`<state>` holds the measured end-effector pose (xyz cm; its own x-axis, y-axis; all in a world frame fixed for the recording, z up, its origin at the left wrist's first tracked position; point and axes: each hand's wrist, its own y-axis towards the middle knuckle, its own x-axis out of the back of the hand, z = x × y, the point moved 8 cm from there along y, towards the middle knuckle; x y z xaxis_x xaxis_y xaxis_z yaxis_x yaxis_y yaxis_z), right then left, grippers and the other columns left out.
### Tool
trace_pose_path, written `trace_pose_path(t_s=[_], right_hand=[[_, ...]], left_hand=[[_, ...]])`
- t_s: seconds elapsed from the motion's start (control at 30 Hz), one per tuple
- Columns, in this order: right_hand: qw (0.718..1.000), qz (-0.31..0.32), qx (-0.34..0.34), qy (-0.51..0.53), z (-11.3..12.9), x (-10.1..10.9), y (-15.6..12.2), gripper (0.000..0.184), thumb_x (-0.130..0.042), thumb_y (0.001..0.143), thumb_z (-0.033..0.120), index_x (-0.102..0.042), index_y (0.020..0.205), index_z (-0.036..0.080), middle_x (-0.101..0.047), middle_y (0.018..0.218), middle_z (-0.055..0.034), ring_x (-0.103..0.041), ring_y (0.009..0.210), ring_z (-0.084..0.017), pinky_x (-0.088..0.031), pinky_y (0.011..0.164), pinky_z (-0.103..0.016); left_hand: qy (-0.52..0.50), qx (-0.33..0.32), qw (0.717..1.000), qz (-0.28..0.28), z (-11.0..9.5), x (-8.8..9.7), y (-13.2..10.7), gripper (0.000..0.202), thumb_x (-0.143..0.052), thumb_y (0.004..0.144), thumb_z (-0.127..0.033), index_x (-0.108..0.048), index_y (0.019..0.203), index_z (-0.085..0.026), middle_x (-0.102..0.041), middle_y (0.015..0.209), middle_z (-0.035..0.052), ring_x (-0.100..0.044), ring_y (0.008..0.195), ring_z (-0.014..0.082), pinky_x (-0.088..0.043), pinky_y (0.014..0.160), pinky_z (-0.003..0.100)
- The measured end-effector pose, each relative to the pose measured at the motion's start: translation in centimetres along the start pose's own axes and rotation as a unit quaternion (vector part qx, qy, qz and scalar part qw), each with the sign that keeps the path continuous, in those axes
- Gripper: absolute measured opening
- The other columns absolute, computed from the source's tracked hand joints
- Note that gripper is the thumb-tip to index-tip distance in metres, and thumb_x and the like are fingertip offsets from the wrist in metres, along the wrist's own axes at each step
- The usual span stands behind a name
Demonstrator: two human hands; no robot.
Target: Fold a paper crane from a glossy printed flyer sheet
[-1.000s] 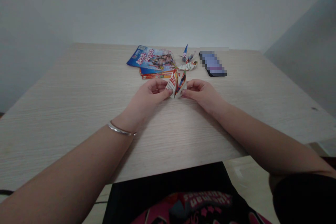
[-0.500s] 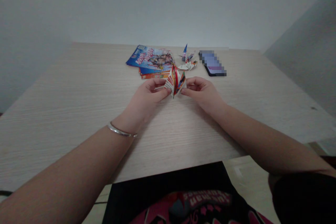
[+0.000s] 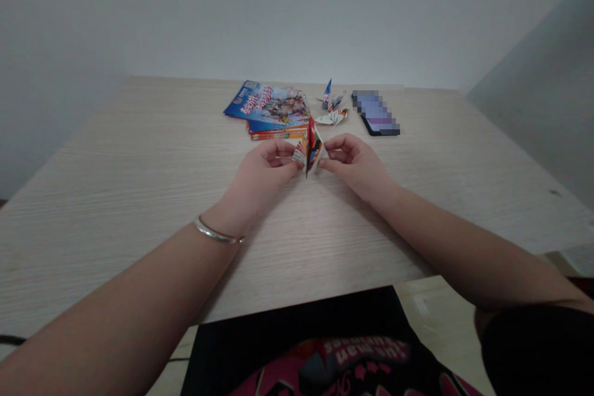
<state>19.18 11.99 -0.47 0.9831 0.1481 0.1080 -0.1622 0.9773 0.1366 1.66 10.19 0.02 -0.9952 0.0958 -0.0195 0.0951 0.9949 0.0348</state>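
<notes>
Between my hands, above the table, is a folded paper piece (image 3: 314, 147) with red, white, yellow and dark printing and a pointed lower tip. My left hand (image 3: 269, 168) pinches its left side between thumb and fingers. On the other side, my right hand (image 3: 353, 162) grips the right edge the same way. Parts of the fingertips are hidden behind the paper. Just beyond it lie two folded paper cranes: one with a blue pointed tip (image 3: 327, 94) and a whiter one (image 3: 335, 117).
A stack of printed sheets (image 3: 269, 105), blue on top with orange edges below, lies behind my left hand. To the right of the cranes is a phone (image 3: 377, 112). The pale wooden table (image 3: 139, 167) meets a wall at the back.
The folded paper has turned and its sides have come closer together, so it looks narrower. Both hands keep hold of it and have barely moved.
</notes>
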Motion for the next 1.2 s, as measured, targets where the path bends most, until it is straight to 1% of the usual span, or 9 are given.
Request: trace_pose_path(t_s=[0.1, 0.23, 0.33, 0.47, 0.63, 0.77, 0.9, 1.03, 1.2], right_hand=[[1.000, -0.002, -0.022, 0.019, -0.6, 0.1, 0.2, 0.046, -0.091, 0.061, 0.035, -0.061, 0.095, 0.026, -0.073, 0.101, -0.0005, -0.071, 0.084, -0.017, -0.062, 0.088, -0.040], [0.998, 0.016, -0.038, 0.050, -1.0, -0.2, 0.3, 0.052, -0.093, 0.060, 0.034, -0.064, 0.102, 0.026, -0.075, 0.106, -0.0018, -0.074, 0.088, -0.019, -0.063, 0.092, -0.042], [0.997, 0.042, -0.022, 0.062, -0.6, -0.7, 0.2, 0.047, -0.091, 0.064, 0.033, -0.067, 0.103, 0.026, -0.076, 0.112, -0.0034, -0.074, 0.092, -0.019, -0.062, 0.095, -0.043], [0.996, 0.059, 0.012, 0.069, 0.1, -1.0, 0.0, 0.049, -0.090, 0.068, 0.034, -0.065, 0.110, 0.029, -0.076, 0.112, -0.0015, -0.074, 0.097, -0.020, -0.063, 0.090, -0.040], [0.994, 0.076, 0.030, 0.066, 0.5, -1.4, -0.3, 0.036, -0.087, 0.074, 0.043, -0.068, 0.101, 0.027, -0.074, 0.109, 0.0002, -0.074, 0.090, -0.016, -0.063, 0.089, -0.037], [0.997, 0.049, 0.018, 0.056, 0.6, -0.8, -0.2, 0.032, -0.086, 0.074, 0.046, -0.067, 0.086, 0.024, -0.073, 0.089, 0.0006, -0.072, 0.080, -0.015, -0.064, 0.083, -0.036], [0.999, 0.031, 0.010, 0.036, 0.6, -0.4, -0.1, 0.035, -0.087, 0.073, 0.048, -0.062, 0.080, 0.024, -0.072, 0.084, 0.0009, -0.070, 0.077, -0.015, -0.064, 0.079, -0.036], [0.999, 0.025, 0.028, 0.010, 0.7, -0.2, 0.0, 0.034, -0.087, 0.071, 0.042, -0.060, 0.083, 0.024, -0.069, 0.083, 0.0021, -0.066, 0.072, -0.012, -0.061, 0.073, -0.032], [0.995, 0.002, 0.098, -0.006, 1.6, 0.1, -0.3, 0.029, -0.084, 0.071, 0.031, -0.058, 0.082, 0.024, -0.067, 0.087, 0.0021, -0.066, 0.079, -0.012, -0.061, 0.076, -0.031]], left_hand=[[0.024, -0.001, 1.000, 0.007, 0.0, 0.0, 0.1, 0.025, -0.078, 0.073, -0.021, -0.067, 0.095, -0.019, -0.077, 0.093, 0.0022, -0.071, 0.084, 0.0185, -0.055, 0.087, 0.036], [0.040, -0.006, 0.999, 0.022, 0.2, -0.1, 0.1, 0.028, -0.078, 0.075, -0.024, -0.067, 0.100, -0.020, -0.077, 0.103, 0.0041, -0.072, 0.087, 0.0197, -0.056, 0.087, 0.037], [0.014, -0.014, 0.999, 0.035, 0.1, -0.5, 0.1, 0.032, -0.079, 0.074, -0.026, -0.064, 0.101, -0.020, -0.076, 0.110, 0.0059, -0.072, 0.091, 0.0203, -0.057, 0.088, 0.037], [-0.009, -0.032, 0.999, 0.042, -0.2, -0.7, 0.0, 0.036, -0.080, 0.075, -0.028, -0.063, 0.106, -0.019, -0.075, 0.113, 0.0066, -0.072, 0.096, 0.0200, -0.056, 0.090, 0.036], [-0.012, -0.038, 0.998, 0.039, -0.2, -0.5, -0.1, 0.033, -0.080, 0.077, -0.029, -0.066, 0.106, -0.020, -0.075, 0.111, 0.0054, -0.070, 0.094, 0.0196, -0.055, 0.087, 0.035], [-0.003, -0.047, 0.998, 0.037, -0.3, -0.4, -0.1, 0.025, -0.076, 0.079, -0.030, -0.067, 0.100, -0.019, -0.075, 0.101, 0.0034, -0.068, 0.089, 0.0168, -0.054, 0.084, 0.032], [-0.005, -0.060, 0.998, 0.031, -0.7, -0.4, -0.1, 0.019, -0.078, 0.077, -0.027, -0.067, 0.090, -0.019, -0.075, 0.097, 0.0015, -0.068, 0.086, 0.0153, -0.054, 0.080, 0.029], [0.010, -0.074, 0.997, 0.028, -0.8, -0.2, 0.1, 0.022, -0.079, 0.075, -0.026, -0.068, 0.093, -0.019, -0.078, 0.099, 0.0022, -0.070, 0.089, 0.0170, -0.056, 0.080, 0.030], [0.016, -0.091, 0.995, 0.049, -0.7, -0.5, 0.5, 0.032, -0.080, 0.072, -0.024, -0.067, 0.101, -0.018, -0.077, 0.111, 0.0057, -0.072, 0.100, 0.0199, -0.058, 0.093, 0.035]])
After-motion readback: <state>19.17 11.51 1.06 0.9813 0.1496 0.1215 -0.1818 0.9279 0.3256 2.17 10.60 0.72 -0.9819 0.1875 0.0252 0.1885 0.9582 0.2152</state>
